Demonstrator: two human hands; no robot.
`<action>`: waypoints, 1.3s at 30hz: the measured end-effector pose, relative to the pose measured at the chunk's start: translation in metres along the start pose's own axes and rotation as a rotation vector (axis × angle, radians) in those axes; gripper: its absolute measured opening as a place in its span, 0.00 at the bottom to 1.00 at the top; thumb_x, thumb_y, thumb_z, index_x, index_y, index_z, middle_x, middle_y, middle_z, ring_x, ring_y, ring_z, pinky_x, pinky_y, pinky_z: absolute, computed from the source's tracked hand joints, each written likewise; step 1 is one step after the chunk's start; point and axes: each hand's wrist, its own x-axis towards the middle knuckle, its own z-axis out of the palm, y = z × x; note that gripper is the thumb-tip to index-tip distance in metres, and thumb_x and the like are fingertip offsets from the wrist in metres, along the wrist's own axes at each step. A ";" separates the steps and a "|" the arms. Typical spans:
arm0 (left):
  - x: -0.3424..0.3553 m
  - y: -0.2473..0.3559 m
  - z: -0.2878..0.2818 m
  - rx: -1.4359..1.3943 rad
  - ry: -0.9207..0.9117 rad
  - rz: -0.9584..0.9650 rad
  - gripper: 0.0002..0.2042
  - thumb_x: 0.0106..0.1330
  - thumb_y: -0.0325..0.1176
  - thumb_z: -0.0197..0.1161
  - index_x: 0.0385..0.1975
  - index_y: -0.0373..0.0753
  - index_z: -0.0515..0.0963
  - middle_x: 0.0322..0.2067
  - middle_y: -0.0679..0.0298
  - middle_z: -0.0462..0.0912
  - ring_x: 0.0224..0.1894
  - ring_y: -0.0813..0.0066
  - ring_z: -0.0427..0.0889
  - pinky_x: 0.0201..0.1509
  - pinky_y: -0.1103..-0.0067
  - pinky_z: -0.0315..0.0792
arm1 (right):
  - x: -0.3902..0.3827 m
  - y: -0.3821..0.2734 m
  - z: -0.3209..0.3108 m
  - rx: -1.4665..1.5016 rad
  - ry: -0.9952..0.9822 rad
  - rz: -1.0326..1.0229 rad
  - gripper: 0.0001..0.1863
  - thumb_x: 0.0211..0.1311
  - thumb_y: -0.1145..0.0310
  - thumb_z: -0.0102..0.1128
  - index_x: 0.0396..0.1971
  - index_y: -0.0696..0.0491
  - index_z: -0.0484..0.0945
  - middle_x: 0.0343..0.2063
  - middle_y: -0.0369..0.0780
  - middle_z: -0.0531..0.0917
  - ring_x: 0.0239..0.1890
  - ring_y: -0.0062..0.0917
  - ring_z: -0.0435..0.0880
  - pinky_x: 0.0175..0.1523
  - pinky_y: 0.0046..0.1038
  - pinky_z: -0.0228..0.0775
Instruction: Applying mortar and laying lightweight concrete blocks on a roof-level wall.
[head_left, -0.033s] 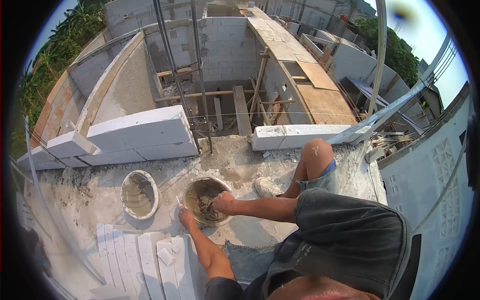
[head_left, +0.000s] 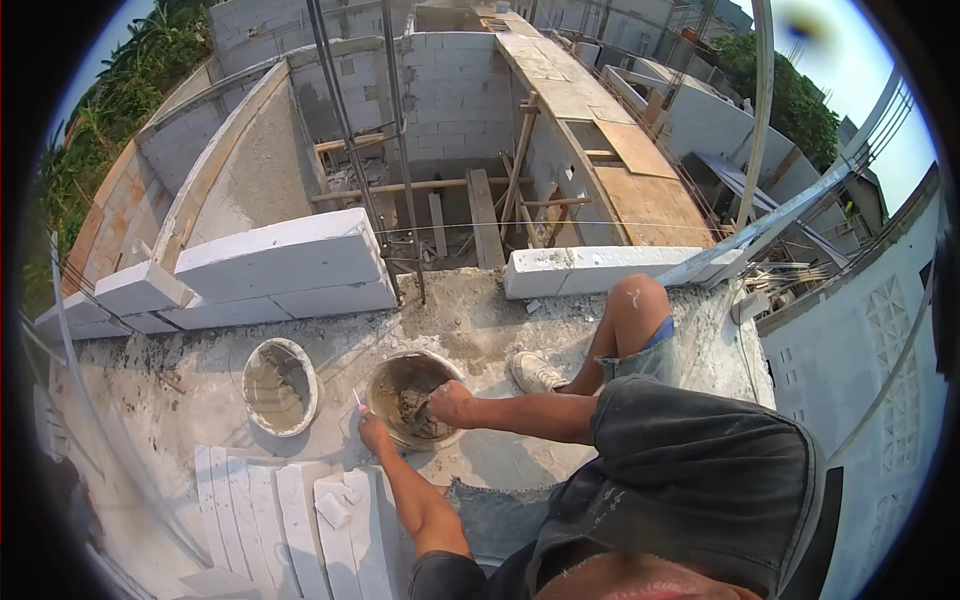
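A round bucket (head_left: pixel 392 376) with grey mortar (head_left: pixel 412 404) in it stands on the rough concrete in front of me. My right hand (head_left: pixel 451 403) is closed in a fist over its right side; whatever it grips is hidden beneath the fingers. Beside the bucket's left rim, my left hand (head_left: pixel 374 434) is closed, and a thin white stick (head_left: pixel 357 398) pokes up from its fingers. Farther left is a second, pale-rimmed bucket (head_left: pixel 314 392) with a greyish mix inside, touched by neither hand.
White blocks (head_left: pixel 290 520) stand in a row at the lower left. Low block walls (head_left: pixel 280 252) line the far edge, with a deep drop between them. Upright steel bars (head_left: pixel 400 150) rise at the gap. A slanted pole (head_left: pixel 770 222) crosses the right side. My shoe (head_left: pixel 537 374) is right of the mortar bucket.
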 end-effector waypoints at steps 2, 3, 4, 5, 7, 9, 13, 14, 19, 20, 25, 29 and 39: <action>-0.003 0.001 0.002 0.037 -0.030 0.003 0.33 0.71 0.56 0.36 0.50 0.28 0.75 0.50 0.39 0.76 0.55 0.40 0.72 0.59 0.59 0.64 | -0.008 -0.002 0.006 0.021 0.020 0.041 0.09 0.55 0.67 0.58 0.30 0.49 0.87 0.32 0.40 0.87 0.38 0.30 0.86 0.41 0.33 0.76; -0.004 0.003 0.004 0.044 -0.033 0.003 0.33 0.71 0.56 0.36 0.50 0.28 0.75 0.50 0.39 0.76 0.55 0.40 0.72 0.59 0.59 0.64 | -0.004 -0.005 0.008 0.011 0.012 0.051 0.08 0.54 0.67 0.60 0.31 0.50 0.87 0.32 0.40 0.87 0.40 0.30 0.86 0.40 0.32 0.77; -0.005 0.003 0.005 -0.037 -0.017 0.020 0.32 0.71 0.55 0.38 0.50 0.28 0.75 0.50 0.39 0.76 0.55 0.40 0.72 0.59 0.59 0.64 | -0.002 -0.008 0.012 0.019 0.009 0.052 0.08 0.54 0.67 0.60 0.31 0.50 0.87 0.32 0.40 0.87 0.40 0.30 0.86 0.40 0.32 0.77; -0.001 0.003 0.004 -0.124 0.012 0.038 0.31 0.71 0.54 0.39 0.50 0.29 0.75 0.51 0.39 0.75 0.54 0.40 0.73 0.59 0.59 0.64 | 0.003 -0.009 0.008 0.005 0.045 0.031 0.08 0.54 0.68 0.60 0.31 0.49 0.87 0.32 0.39 0.87 0.39 0.30 0.86 0.40 0.31 0.77; -0.008 -0.010 0.006 -0.131 0.034 0.038 0.29 0.71 0.52 0.41 0.50 0.30 0.75 0.48 0.41 0.77 0.52 0.43 0.76 0.55 0.60 0.67 | 0.003 -0.013 0.007 -0.001 0.085 -0.005 0.08 0.53 0.69 0.61 0.32 0.49 0.87 0.32 0.39 0.87 0.39 0.30 0.86 0.40 0.31 0.77; -0.011 -0.009 0.000 -0.139 0.062 0.040 0.27 0.72 0.50 0.43 0.50 0.30 0.76 0.46 0.43 0.79 0.49 0.46 0.79 0.51 0.60 0.71 | 0.002 -0.012 0.012 -0.008 0.046 0.012 0.09 0.52 0.69 0.62 0.33 0.50 0.87 0.32 0.37 0.87 0.38 0.29 0.87 0.39 0.31 0.78; -0.036 -0.004 -0.004 -0.569 -0.178 -0.184 0.22 0.71 0.47 0.47 0.47 0.32 0.77 0.36 0.55 0.81 0.36 0.65 0.81 0.33 0.69 0.75 | -0.001 -0.005 0.034 0.078 0.091 0.096 0.07 0.53 0.70 0.59 0.27 0.49 0.87 0.31 0.38 0.87 0.37 0.30 0.86 0.37 0.32 0.78; -0.043 0.003 -0.005 -0.532 -0.212 -0.101 0.20 0.71 0.46 0.48 0.46 0.33 0.77 0.33 0.58 0.80 0.32 0.71 0.79 0.28 0.73 0.74 | -0.004 -0.002 0.035 0.088 0.086 0.079 0.07 0.53 0.70 0.59 0.27 0.49 0.87 0.31 0.38 0.87 0.37 0.30 0.86 0.37 0.32 0.78; -0.042 -0.009 -0.008 -0.417 -0.150 -0.094 0.23 0.71 0.50 0.47 0.47 0.35 0.77 0.32 0.60 0.79 0.25 0.73 0.76 0.23 0.75 0.70 | -0.019 0.022 0.032 0.075 0.146 -0.100 0.06 0.52 0.70 0.60 0.25 0.49 0.86 0.28 0.39 0.86 0.35 0.30 0.87 0.35 0.32 0.77; -0.044 -0.011 -0.004 -0.457 -0.147 -0.097 0.23 0.71 0.51 0.46 0.47 0.36 0.77 0.31 0.61 0.79 0.24 0.73 0.75 0.21 0.76 0.68 | -0.022 0.033 0.032 0.071 0.211 -0.126 0.06 0.52 0.70 0.59 0.23 0.49 0.86 0.27 0.39 0.86 0.34 0.31 0.87 0.34 0.33 0.77; -0.088 0.009 0.018 -0.559 -0.095 -0.164 0.27 0.70 0.56 0.47 0.49 0.36 0.77 0.34 0.60 0.81 0.28 0.73 0.78 0.20 0.79 0.67 | -0.054 0.091 0.045 0.182 0.233 -0.108 0.06 0.52 0.69 0.59 0.28 0.49 0.84 0.27 0.41 0.86 0.34 0.34 0.86 0.36 0.37 0.78; -0.106 -0.013 0.022 -0.436 0.144 0.084 0.27 0.68 0.53 0.53 0.48 0.32 0.77 0.37 0.58 0.81 0.36 0.68 0.78 0.35 0.71 0.73 | -0.076 0.093 0.015 0.201 0.083 -0.140 0.10 0.54 0.70 0.57 0.35 0.49 0.84 0.35 0.41 0.85 0.39 0.36 0.85 0.43 0.36 0.77; -0.145 0.011 -0.008 -0.330 0.030 0.083 0.24 0.66 0.45 0.54 0.44 0.25 0.78 0.38 0.51 0.82 0.40 0.61 0.78 0.45 0.67 0.70 | -0.080 0.144 -0.056 0.164 -0.128 -0.349 0.24 0.45 0.68 0.65 0.47 0.38 0.79 0.37 0.37 0.85 0.44 0.37 0.83 0.44 0.42 0.75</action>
